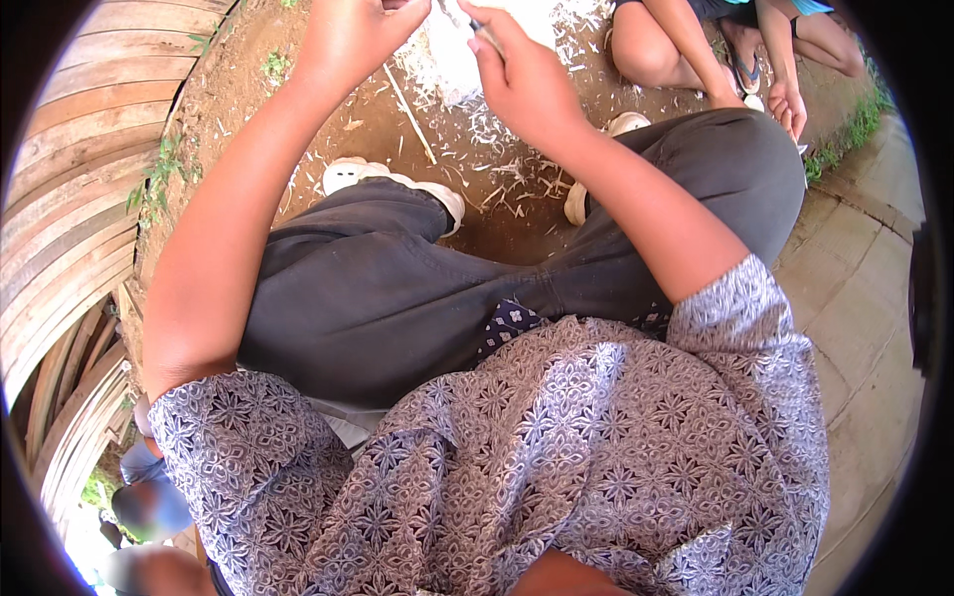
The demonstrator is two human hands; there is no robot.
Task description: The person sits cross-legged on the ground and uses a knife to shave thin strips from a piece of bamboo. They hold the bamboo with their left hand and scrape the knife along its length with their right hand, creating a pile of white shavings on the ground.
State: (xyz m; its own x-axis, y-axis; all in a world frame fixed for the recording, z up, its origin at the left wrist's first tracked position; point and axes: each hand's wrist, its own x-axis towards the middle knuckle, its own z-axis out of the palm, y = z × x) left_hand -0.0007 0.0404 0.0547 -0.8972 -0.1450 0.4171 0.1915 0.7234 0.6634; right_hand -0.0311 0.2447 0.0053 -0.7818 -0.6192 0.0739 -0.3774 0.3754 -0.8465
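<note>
We see a thin dark tool [479, 27] pinched in the right hand [522, 79], near the top edge of the view, above the dirt ground [368, 129]. Whether it is a blade or a stick we cannot tell; only a short piece shows above the curled fingers. The left hand [348, 40] sits just beside it, fingers bent inward, but the upper edge cuts them off, so we cannot tell whether they clasp anything. Below both hands lies a pale heap of shavings [467, 60], with a thin stick [409, 111] lying across the ground. Nearer to us are white shoes [393, 179] and dark trousers [378, 288]. Another person [696, 50] squats at upper right.
</note>
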